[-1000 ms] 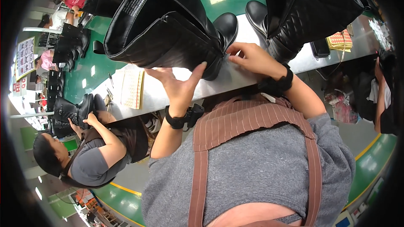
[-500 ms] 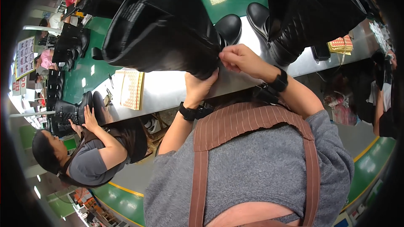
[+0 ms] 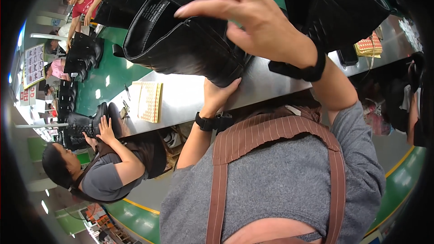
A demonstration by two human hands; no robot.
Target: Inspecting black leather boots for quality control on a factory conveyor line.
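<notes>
A tall black leather boot [image 3: 192, 47] stands tilted on the metal table in front of me, its wide shaft opening turned to the far left. My left hand [image 3: 218, 96] grips the boot low down on the near side, thumb outstretched and fingers partly hidden behind it. Above the shaft is my right hand [image 3: 266, 29], raised with the index finger stretched toward the opening and nothing in its grasp. A second tall black boot [image 3: 343, 13], with lacing on its side, stands to the right of that hand.
The metal table [image 3: 178, 92] bears a stack of patterned yellow-edged sheets [image 3: 148, 101] on the left and another patterned stack [image 3: 368, 46] on the right, by a black case [image 3: 347, 57]. At left, a co-worker [image 3: 106, 167] handles a black boot [image 3: 83, 122]. More people and boots stand farther off.
My right hand has left the boot's ankle area and risen over the shaft, its fingers spreading from a pinch. My left hand keeps its hold; the boot opening shows more inside.
</notes>
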